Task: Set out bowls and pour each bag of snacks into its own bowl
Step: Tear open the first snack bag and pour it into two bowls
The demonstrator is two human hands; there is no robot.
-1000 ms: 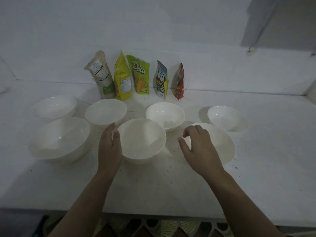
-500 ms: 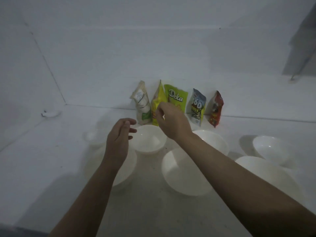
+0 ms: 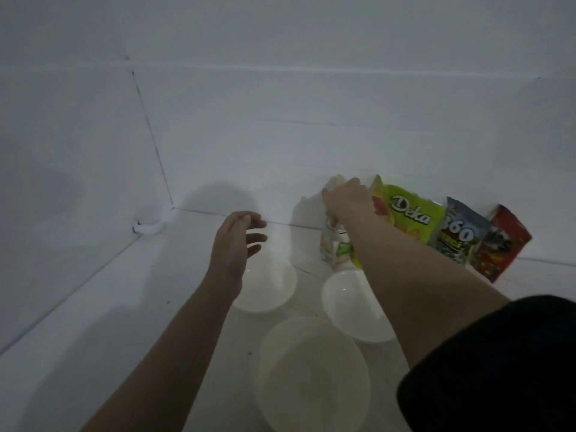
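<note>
From the head view, the right hand reaches across to the white bag, the leftmost of a row of snack bags standing against the wall; its fingers curl over the bag's top and seem to pinch it, though the contact itself is hidden behind the hand. Just right of the white bag come a yellow bag, mostly hidden, the green Deka bag, a blue bag and a red bag. The left hand hovers left of the white bag, fingers loosely spread, holding nothing, above a bowl. A second bowl sits just in front of the white bag, and a third nearer the camera. All rest on a white worktop that meets white walls at a corner far left of the white bag. Half a second ago the right hand was over the yellow bag; it has moved to the white one, and the view has swung left.
</note>
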